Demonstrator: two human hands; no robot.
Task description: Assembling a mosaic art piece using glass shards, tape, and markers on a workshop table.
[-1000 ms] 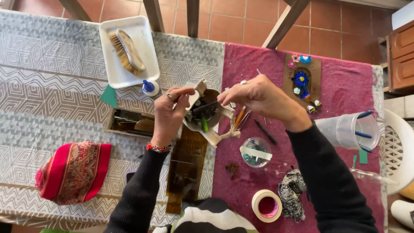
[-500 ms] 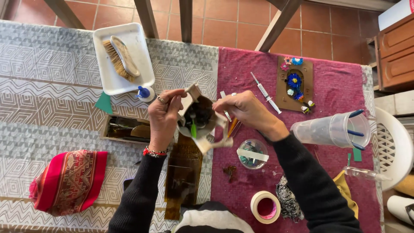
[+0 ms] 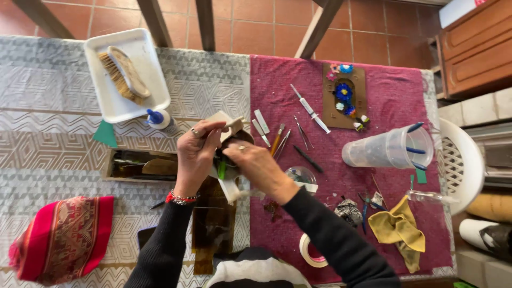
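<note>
Both my hands are at a small cream cardboard box (image 3: 230, 128) held over the table's middle. My left hand (image 3: 195, 152) grips the box's left side and flap. My right hand (image 3: 256, 166) reaches into the box from the right, its fingertips hidden among dark and green pieces inside. A flat brown glass bottle (image 3: 213, 221) lies under the hands. Just right of the box lie tweezers, a brush and other small tools (image 3: 282, 137) on the magenta cloth (image 3: 389, 101).
A white tray (image 3: 154, 93) with a brush (image 3: 124, 72) sits far left, a glue bottle (image 3: 160, 120) beside it. Also here: a wooden box (image 3: 140, 166), red patterned pouch (image 3: 61, 237), tape roll (image 3: 309, 255), syringe (image 3: 310, 108), brown board with flowers (image 3: 344, 96), clear jug (image 3: 389, 148), yellow rag (image 3: 399, 229).
My right hand has come left from beside the box and gone into it. The box has tipped and settled between both hands. The view has shifted slightly.
</note>
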